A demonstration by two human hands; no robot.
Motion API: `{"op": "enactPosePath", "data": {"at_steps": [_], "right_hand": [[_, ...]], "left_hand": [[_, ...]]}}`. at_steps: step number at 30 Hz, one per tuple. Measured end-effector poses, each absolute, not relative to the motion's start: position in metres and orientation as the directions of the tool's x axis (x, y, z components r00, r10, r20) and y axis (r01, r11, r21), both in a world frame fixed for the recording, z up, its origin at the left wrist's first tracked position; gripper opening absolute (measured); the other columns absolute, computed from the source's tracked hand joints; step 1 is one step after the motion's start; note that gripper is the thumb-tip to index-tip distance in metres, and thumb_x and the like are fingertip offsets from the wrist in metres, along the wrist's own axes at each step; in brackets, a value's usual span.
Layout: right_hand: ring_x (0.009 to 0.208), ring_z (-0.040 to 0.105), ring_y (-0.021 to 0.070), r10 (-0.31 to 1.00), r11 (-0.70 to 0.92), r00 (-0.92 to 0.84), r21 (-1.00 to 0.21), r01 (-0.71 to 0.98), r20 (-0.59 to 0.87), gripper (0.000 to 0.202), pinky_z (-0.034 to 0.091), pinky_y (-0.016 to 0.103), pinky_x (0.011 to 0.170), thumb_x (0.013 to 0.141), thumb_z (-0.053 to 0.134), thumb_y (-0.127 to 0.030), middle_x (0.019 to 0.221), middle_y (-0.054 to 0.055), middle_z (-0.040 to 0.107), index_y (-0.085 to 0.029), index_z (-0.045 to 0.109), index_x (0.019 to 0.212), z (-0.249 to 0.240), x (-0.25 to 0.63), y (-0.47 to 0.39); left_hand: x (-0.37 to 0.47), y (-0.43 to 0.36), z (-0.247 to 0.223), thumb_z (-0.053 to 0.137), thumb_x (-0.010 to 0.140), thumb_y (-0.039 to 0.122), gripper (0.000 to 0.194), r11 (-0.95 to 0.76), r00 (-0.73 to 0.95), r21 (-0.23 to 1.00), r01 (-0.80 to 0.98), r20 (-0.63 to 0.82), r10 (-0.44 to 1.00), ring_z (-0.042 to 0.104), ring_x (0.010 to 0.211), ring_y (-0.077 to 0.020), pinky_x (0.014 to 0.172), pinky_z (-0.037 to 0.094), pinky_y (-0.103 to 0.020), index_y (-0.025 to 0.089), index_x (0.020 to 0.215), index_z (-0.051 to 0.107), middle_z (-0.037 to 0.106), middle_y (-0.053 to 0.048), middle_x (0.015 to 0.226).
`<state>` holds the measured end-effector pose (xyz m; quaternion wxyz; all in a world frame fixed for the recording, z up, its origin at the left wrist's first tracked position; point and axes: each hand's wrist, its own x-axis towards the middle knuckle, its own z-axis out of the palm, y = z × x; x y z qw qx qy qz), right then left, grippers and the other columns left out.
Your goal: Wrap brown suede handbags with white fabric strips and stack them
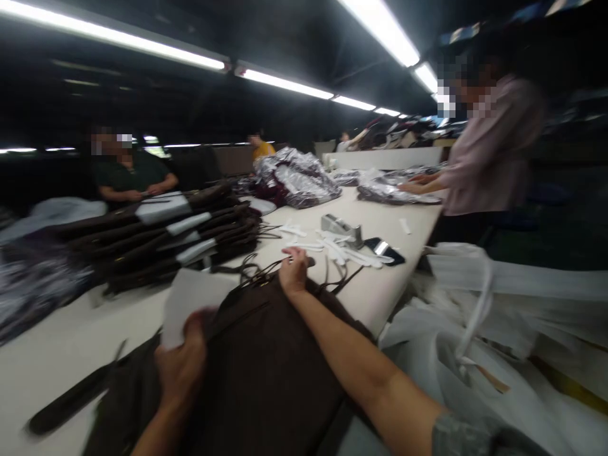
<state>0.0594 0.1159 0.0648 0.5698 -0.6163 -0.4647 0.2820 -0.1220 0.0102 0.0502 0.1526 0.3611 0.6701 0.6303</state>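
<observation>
A dark brown cloth article [270, 354] with thin cords lies before me on the table; whether it is a garment or a bag I cannot tell. My left hand [185, 354] grips a white sheet of paper [192, 301] over its left side, thumb against the sheet. At the far edge of the cloth is my right hand [293, 272], its fingers drawn together beside the dark cords [256, 272]. What they pinch, if anything, is hidden. A dark strap-like piece [66, 402] sticks out to the left.
Stacked dark brown cloth articles [142, 237] with white paper bands stand at left. White strips [342, 247], a grey metal dispenser [339, 228] and a phone-like dark slab [384, 250] lie ahead. White sheeting [456, 335] fills the right side. Co-workers stand around the table [380, 285].
</observation>
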Motion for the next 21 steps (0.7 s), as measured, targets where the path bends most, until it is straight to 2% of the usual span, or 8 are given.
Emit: {"op": "enactPosePath", "data": {"at_steps": [1,2,4,5,7,9,16,21], "right_hand": [[0.128,0.045,0.0193,0.901,0.151,0.357,-0.951,0.27,0.245,0.044,0.034,0.031,0.11,0.082,0.04,0.003,0.125,0.01,0.059,-0.016,0.067,0.111,0.061,0.054,0.109],[0.121,0.05,0.0198,0.886,0.282,0.256,-0.888,0.364,0.386,0.04,0.036,0.031,0.108,0.082,0.039,0.002,0.116,0.011,0.063,-0.015,0.07,0.102,0.055,0.047,0.104],[0.107,0.056,0.0201,0.833,0.508,-0.044,-0.732,0.455,0.551,0.034,0.04,0.031,0.102,0.082,0.042,0.001,0.101,0.008,0.066,-0.016,0.071,0.087,0.038,0.029,0.096],[0.103,0.056,0.0199,0.786,0.601,-0.205,-0.644,0.473,0.583,0.031,0.041,0.03,0.099,0.082,0.045,0.0,0.099,0.008,0.067,-0.016,0.071,0.085,0.028,0.019,0.091],[0.101,0.056,0.0198,0.698,0.716,-0.466,-0.509,0.478,0.544,0.025,0.042,0.03,0.095,0.082,0.051,-0.004,0.101,0.007,0.067,-0.016,0.072,0.089,0.012,0.0,0.081],[0.1,0.056,0.0201,0.65,0.759,-0.594,-0.431,0.488,0.473,0.022,0.043,0.031,0.093,0.083,0.055,-0.007,0.103,0.007,0.067,-0.015,0.071,0.094,0.001,-0.012,0.074],[0.094,0.056,0.0199,0.684,0.729,-0.591,-0.413,0.545,0.428,0.022,0.043,0.03,0.09,0.091,0.05,-0.017,0.103,0.01,0.068,-0.013,0.072,0.089,-0.002,-0.019,0.09],[0.091,0.058,0.0195,0.687,0.724,-0.585,-0.465,0.509,0.431,0.015,0.043,0.029,0.088,0.086,0.056,-0.019,0.095,0.007,0.069,-0.016,0.071,0.084,-0.011,-0.024,0.101]], "left_hand": [[-0.127,0.013,0.047,0.064,0.077,0.041,0.025,-0.124,-0.675,0.953,0.277,0.285,0.68,0.068,0.094,-0.0259,0.09,0.053,-0.041,0.018,0.083,0.071,0.074,-0.005,0.086],[-0.133,0.015,0.043,0.061,0.079,0.042,0.03,-0.202,-0.671,0.95,0.239,0.311,0.673,0.069,0.092,-0.0256,0.089,0.053,-0.04,0.014,0.086,0.071,0.074,-0.008,0.088],[-0.145,0.021,0.038,0.056,0.082,0.046,0.039,-0.283,-0.644,0.928,0.242,0.372,0.669,0.07,0.089,-0.0247,0.089,0.052,-0.038,0.01,0.089,0.071,0.074,-0.013,0.09],[-0.149,0.023,0.036,0.055,0.083,0.047,0.04,-0.293,-0.643,0.918,0.269,0.397,0.655,0.07,0.089,-0.0237,0.089,0.052,-0.037,0.011,0.089,0.071,0.074,-0.013,0.089],[-0.152,0.024,0.036,0.054,0.085,0.048,0.04,-0.294,-0.627,0.899,0.324,0.437,0.645,0.069,0.089,-0.0224,0.089,0.051,-0.034,0.012,0.088,0.072,0.074,-0.011,0.089],[-0.151,0.021,0.039,0.053,0.086,0.048,0.04,-0.31,-0.606,0.884,0.349,0.465,0.646,0.069,0.09,-0.0221,0.09,0.05,-0.033,0.013,0.088,0.073,0.074,-0.011,0.09],[-0.15,0.017,0.042,0.05,0.091,0.048,0.039,-0.362,-0.461,0.816,0.452,0.561,0.688,0.067,0.093,-0.022,0.09,0.05,-0.033,0.015,0.093,0.072,0.073,-0.009,0.095],[-0.137,0.013,0.036,0.045,0.093,0.028,0.029,-0.479,-0.084,0.608,0.633,0.669,0.738,0.066,0.099,-0.0195,0.093,0.05,-0.031,0.02,0.106,0.069,0.072,-0.005,0.106]]}}
